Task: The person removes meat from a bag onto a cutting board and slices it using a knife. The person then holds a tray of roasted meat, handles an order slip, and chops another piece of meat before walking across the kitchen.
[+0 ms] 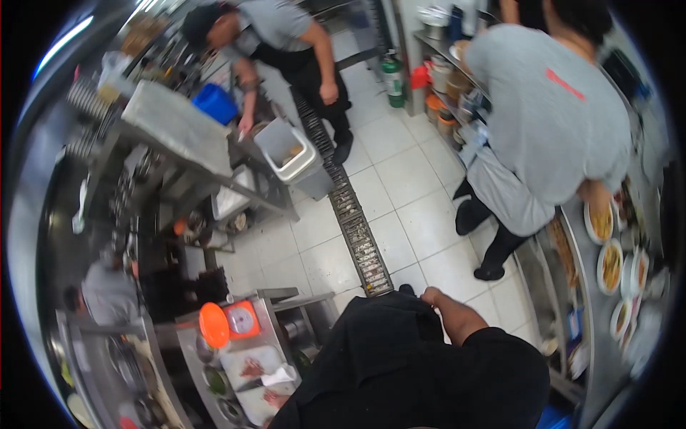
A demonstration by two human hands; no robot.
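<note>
My right hand point(431, 296) is at the upper edge of my black apron point(379, 343), its bent fingers closed on the cloth there. Part of the fingers is hidden by the fabric. My left hand does not show clearly. To the left of my body, a white cutting board point(248, 360) lies on a steel counter. On it are pieces of reddish raw meat point(251, 368), a knife point(249, 385) and a crumpled white cloth point(280, 375). An orange kitchen scale point(243, 319) and an orange bowl point(214, 324) sit beyond the board.
A floor drain grate point(356, 222) crosses the white tiles. One co-worker point(293, 50) stands by a grey bin point(291, 156); another point(550, 114) bends over a steel counter with several filled dishes point(611, 266). A green cylinder point(392, 77) stands near the shelves.
</note>
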